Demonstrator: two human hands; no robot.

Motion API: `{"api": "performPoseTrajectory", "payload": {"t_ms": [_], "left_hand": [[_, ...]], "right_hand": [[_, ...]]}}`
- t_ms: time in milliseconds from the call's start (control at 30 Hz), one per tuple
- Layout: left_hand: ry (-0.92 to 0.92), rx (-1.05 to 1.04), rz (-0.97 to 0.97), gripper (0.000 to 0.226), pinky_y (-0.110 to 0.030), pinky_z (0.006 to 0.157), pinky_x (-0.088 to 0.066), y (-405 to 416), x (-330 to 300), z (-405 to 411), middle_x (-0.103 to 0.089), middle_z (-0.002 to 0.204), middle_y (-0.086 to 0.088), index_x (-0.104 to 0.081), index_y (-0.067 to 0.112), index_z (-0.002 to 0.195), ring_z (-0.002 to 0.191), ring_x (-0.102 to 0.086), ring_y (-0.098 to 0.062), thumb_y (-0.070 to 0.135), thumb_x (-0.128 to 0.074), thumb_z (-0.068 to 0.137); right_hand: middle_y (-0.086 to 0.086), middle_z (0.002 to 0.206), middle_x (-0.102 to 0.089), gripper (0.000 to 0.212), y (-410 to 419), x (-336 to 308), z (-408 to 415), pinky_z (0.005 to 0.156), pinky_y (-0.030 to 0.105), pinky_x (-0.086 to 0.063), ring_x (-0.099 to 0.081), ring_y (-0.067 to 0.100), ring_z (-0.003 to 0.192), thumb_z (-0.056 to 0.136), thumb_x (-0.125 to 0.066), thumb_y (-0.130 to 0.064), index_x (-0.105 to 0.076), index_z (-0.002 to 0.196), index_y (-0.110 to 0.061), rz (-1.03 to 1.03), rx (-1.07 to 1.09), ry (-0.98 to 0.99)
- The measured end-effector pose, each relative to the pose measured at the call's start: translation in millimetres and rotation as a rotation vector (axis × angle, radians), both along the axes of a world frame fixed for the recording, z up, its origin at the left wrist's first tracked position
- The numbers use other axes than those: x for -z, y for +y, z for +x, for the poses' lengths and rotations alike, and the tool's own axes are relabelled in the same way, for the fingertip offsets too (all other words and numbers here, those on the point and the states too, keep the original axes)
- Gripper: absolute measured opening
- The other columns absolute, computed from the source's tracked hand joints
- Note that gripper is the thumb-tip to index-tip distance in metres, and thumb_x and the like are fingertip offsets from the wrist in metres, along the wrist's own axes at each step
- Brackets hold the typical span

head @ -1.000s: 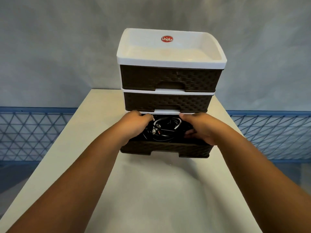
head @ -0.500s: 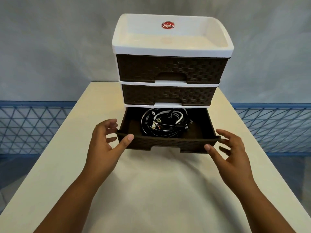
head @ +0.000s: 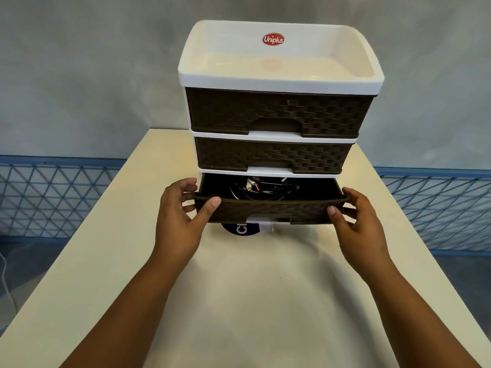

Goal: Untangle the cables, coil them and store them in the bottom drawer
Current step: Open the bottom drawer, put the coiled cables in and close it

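cables coiled in open bottom drawer, both hands gripping its front corners

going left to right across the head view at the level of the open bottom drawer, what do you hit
blue mesh fence → left hand → cables in the bottom drawer → right hand

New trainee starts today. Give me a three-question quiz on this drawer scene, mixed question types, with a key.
1. True or false: the cables lie inside the bottom drawer.
2. Which drawers are fully shut? A) top and middle B) only the bottom C) none
3. Fill in: the left hand and right hand hold the drawer's front at its two ____.

Key: 1 true; 2 A; 3 corners.
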State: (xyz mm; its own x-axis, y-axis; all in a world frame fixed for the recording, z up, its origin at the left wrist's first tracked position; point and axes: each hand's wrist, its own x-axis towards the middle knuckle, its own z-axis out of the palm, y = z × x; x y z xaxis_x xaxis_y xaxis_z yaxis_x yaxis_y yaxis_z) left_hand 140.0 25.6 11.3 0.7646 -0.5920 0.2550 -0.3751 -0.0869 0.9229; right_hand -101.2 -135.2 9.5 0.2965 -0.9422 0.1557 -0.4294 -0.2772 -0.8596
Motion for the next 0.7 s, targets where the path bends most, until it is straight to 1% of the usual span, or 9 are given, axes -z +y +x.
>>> {"api": "performPoseTrajectory", "payload": {"t_ms": [100, 167, 233, 333, 400, 467, 500, 600, 700], "left_hand": [[-0.011, -0.034, 0.014, 0.056, -0.012, 0.083, -0.045, -12, -1, 8, -0.048, 0.135, 0.006, -0.048, 0.028, 0.129, 0.115, -0.053, -0.009, 0.039, -0.074, 0.081], [-0.006, -0.053, 0.027, 0.06, -0.016, 0.086, -0.046, -20, -1, 14, -0.046, 0.138, 0.006, -0.046, 0.028, 0.133, 0.119, -0.051, -0.011, 0.041, -0.073, 0.08], [0.001, -0.053, 0.036, 0.067, -0.022, 0.091, -0.046, -27, 1, 20, -0.044, 0.143, 0.004, -0.043, 0.027, 0.139, 0.124, -0.049, -0.012, 0.043, -0.072, 0.08], [0.026, -0.02, 0.045, 0.072, -0.024, 0.096, -0.042, -34, 2, 27, -0.041, 0.15, 0.005, -0.037, 0.027, 0.146, 0.128, -0.044, -0.01, 0.043, -0.069, 0.083], [0.044, 0.009, 0.043, 0.071, -0.024, 0.098, -0.04, -39, 1, 30, -0.042, 0.15, 0.008, -0.035, 0.027, 0.148, 0.127, -0.042, -0.005, 0.041, -0.067, 0.086], [0.075, 0.045, 0.029, 0.067, -0.022, 0.098, -0.041, -41, 1, 30, -0.047, 0.145, 0.011, -0.037, 0.03, 0.147, 0.124, -0.044, -0.002, 0.041, -0.066, 0.088], [0.089, 0.064, 0.018, 0.064, -0.018, 0.095, -0.044, -42, 1, 30, -0.051, 0.141, 0.012, -0.04, 0.03, 0.146, 0.122, -0.047, -0.002, 0.041, -0.065, 0.088], [0.087, 0.081, -0.01, 0.052, -0.001, 0.077, -0.045, -44, 3, 28, -0.059, 0.125, 0.016, -0.049, 0.028, 0.139, 0.108, -0.057, 0.004, 0.038, -0.063, 0.09], [0.085, 0.038, -0.027, 0.048, 0.002, 0.07, -0.043, -47, 2, 27, -0.059, 0.118, 0.018, -0.053, 0.025, 0.136, 0.098, -0.056, 0.013, 0.034, -0.065, 0.09]], "right_hand": [[0.001, 0.147, -0.045, 0.054, -11, -1, 6, 0.097, 0.033, -0.047, -0.053, 0.018, 0.125, 0.096, -0.057, -0.026, -0.036, 0.146, -0.022, 0.014, -0.011, 0.003], [0.0, 0.149, -0.043, 0.057, -18, -2, 10, 0.1, 0.038, -0.046, -0.05, 0.02, 0.129, 0.096, -0.057, -0.029, -0.034, 0.147, -0.023, 0.032, -0.021, 0.021], [-0.001, 0.15, -0.042, 0.058, -25, -1, 13, 0.102, 0.039, -0.044, -0.049, 0.021, 0.131, 0.095, -0.057, -0.032, -0.033, 0.147, -0.025, 0.046, -0.037, 0.028], [-0.003, 0.149, -0.044, 0.057, -33, 0, 16, 0.104, 0.04, -0.042, -0.048, 0.02, 0.133, 0.095, -0.056, -0.034, -0.033, 0.147, -0.027, 0.052, -0.073, 0.016], [-0.004, 0.149, -0.044, 0.057, -37, 0, 18, 0.106, 0.04, -0.041, -0.046, 0.019, 0.135, 0.095, -0.055, -0.034, -0.032, 0.147, -0.027, 0.061, -0.094, 0.009], [-0.005, 0.149, -0.045, 0.056, -40, 1, 20, 0.106, 0.039, -0.041, -0.045, 0.018, 0.135, 0.096, -0.052, -0.035, -0.032, 0.148, -0.027, 0.061, -0.115, 0.007], [-0.006, 0.148, -0.045, 0.056, -41, 2, 21, 0.105, 0.037, -0.041, -0.045, 0.017, 0.135, 0.096, -0.051, -0.036, -0.032, 0.148, -0.027, 0.056, -0.124, 0.005], [-0.009, 0.145, -0.046, 0.054, -43, 4, 24, 0.097, 0.029, -0.04, -0.046, 0.015, 0.133, 0.097, -0.05, -0.035, -0.033, 0.147, -0.027, 0.042, -0.126, -0.006], [-0.007, 0.144, -0.047, 0.051, -45, 6, 26, 0.093, 0.027, -0.039, -0.048, 0.016, 0.131, 0.098, -0.051, -0.032, -0.034, 0.146, -0.025, 0.037, -0.099, -0.008]]}}
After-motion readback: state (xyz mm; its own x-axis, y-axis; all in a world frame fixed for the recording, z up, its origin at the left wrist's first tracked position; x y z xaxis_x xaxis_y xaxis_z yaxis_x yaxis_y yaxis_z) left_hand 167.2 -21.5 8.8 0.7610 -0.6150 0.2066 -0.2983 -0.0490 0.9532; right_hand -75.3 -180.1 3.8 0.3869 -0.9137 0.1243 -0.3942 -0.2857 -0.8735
